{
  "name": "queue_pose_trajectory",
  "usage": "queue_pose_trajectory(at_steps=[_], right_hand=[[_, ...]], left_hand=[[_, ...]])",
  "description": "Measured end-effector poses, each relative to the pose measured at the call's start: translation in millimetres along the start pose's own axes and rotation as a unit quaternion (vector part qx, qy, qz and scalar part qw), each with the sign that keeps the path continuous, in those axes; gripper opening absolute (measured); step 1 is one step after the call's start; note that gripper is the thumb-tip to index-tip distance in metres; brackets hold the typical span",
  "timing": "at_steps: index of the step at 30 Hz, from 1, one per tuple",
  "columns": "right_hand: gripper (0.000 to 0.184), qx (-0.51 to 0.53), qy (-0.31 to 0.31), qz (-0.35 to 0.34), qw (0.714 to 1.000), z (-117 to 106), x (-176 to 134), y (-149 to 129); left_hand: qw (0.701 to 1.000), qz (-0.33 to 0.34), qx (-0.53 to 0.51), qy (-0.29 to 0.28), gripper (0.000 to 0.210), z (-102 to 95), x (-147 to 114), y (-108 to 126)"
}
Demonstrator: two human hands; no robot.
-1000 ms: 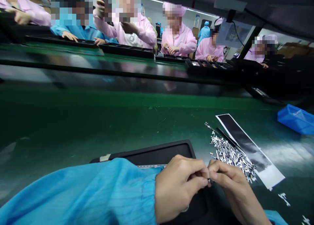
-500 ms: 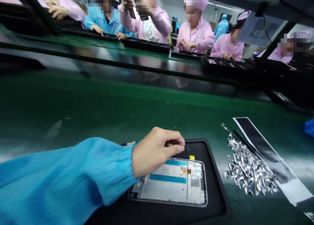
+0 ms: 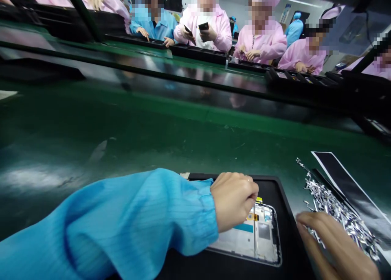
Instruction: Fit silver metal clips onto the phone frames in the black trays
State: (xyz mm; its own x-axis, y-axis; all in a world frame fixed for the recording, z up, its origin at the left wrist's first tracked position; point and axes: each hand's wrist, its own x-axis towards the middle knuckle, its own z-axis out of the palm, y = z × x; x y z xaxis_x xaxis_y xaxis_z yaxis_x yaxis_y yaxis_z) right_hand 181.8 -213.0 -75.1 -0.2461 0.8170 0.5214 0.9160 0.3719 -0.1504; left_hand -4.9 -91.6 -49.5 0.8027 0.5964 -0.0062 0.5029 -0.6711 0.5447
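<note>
I am curling my left hand (image 3: 233, 202) over the phone frame (image 3: 242, 244), lying uncovered, apparently unfinished, in the black tray (image 3: 284, 196). My right hand (image 3: 339, 249) is curving beside piled loose parts (image 3: 337, 213); both hands' fingers are hiding any grip.

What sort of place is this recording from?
Probably an electronics assembly workshop: a phone-like frame in a black tray, a pile of small shiny parts beside it, and co-workers in pink and blue jackets opposite.

Close by, 2 hands (image 3: 232, 200), 1 phone frame (image 3: 244, 244), 1 tray (image 3: 291, 237), 1 metal-parts pile (image 3: 336, 210) and 1 white-edged sheet (image 3: 345, 181) are counted.
</note>
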Motion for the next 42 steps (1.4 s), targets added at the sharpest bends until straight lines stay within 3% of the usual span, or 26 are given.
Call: queue_pose_trajectory(at_steps=[3, 6, 11, 20, 28, 42], right_hand=[[0.016, 0.006, -0.01, -0.012, 1.0, 16.0, 19.6, -14.1], [0.017, -0.019, -0.005, -0.011, 1.0, 25.8, 18.4, -18.0], [0.015, -0.07, 0.002, -0.057, 0.996, 23.6, 12.7, -18.2], [0.023, -0.054, -0.038, -0.103, 0.992, 29.8, 11.2, -20.4], [0.024, -0.056, -0.024, -0.075, 0.995, 36.9, 8.4, -25.8], [0.024, -0.071, -0.013, -0.091, 0.993, 38.4, 9.6, -25.8]], left_hand=[[0.999, 0.016, 0.033, -0.008, 0.012, 7.5, 2.8, 0.8], [0.999, 0.016, 0.045, -0.005, 0.011, 13.1, 4.1, 1.1], [0.999, 0.022, 0.036, 0.005, 0.011, 17.2, 5.0, -0.1], [0.997, 0.037, 0.035, 0.066, 0.016, 26.8, 0.7, -2.1], [0.994, 0.045, 0.031, 0.091, 0.017, 28.7, -3.1, -2.4], [0.986, 0.063, 0.067, 0.137, 0.015, 32.6, -8.6, 0.3]])
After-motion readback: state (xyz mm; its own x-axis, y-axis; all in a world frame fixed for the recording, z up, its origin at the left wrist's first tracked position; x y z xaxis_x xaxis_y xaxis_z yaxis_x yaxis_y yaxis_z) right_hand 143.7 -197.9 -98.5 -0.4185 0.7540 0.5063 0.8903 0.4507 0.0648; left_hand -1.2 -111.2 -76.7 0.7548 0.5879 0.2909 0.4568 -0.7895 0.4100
